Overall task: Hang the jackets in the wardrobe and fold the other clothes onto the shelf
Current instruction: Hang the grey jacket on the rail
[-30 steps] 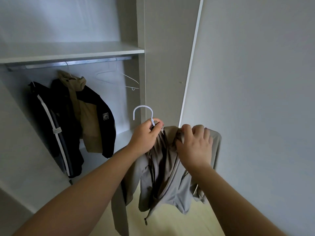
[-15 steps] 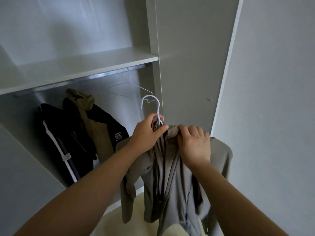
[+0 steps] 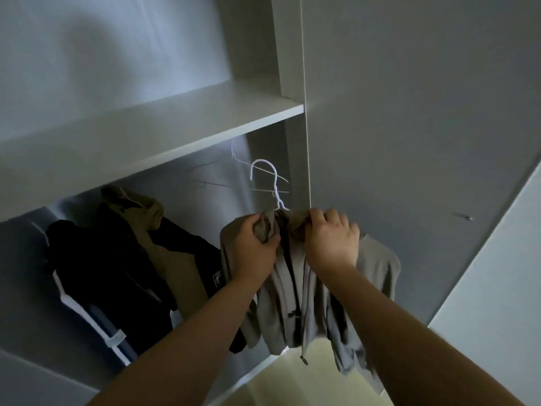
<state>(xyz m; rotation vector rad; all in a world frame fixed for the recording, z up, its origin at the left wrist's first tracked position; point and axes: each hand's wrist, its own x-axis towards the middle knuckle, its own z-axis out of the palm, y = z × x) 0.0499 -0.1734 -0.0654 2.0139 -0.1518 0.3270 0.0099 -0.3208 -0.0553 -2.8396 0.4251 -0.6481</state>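
Note:
A grey zip jacket (image 3: 295, 294) hangs on a white hanger (image 3: 270, 183) whose hook sticks up above the collar. My left hand (image 3: 253, 247) grips the jacket's left collar and shoulder. My right hand (image 3: 330, 238) grips the right side of the collar. Both hold the jacket up in front of the open wardrobe, below the shelf (image 3: 146, 136). The rail under the shelf is hidden from this angle.
Inside the wardrobe hang a black jacket with white trim (image 3: 79, 282) and a tan and black jacket (image 3: 152, 253). Empty wire hangers (image 3: 257, 171) hang at the right end. The wardrobe's side panel (image 3: 295, 68) and a white wall (image 3: 424, 112) stand on the right.
The jacket has risen closer to the shelf. My left hand has shifted from the hanger's neck down onto the jacket's collar. The view has tilted upward.

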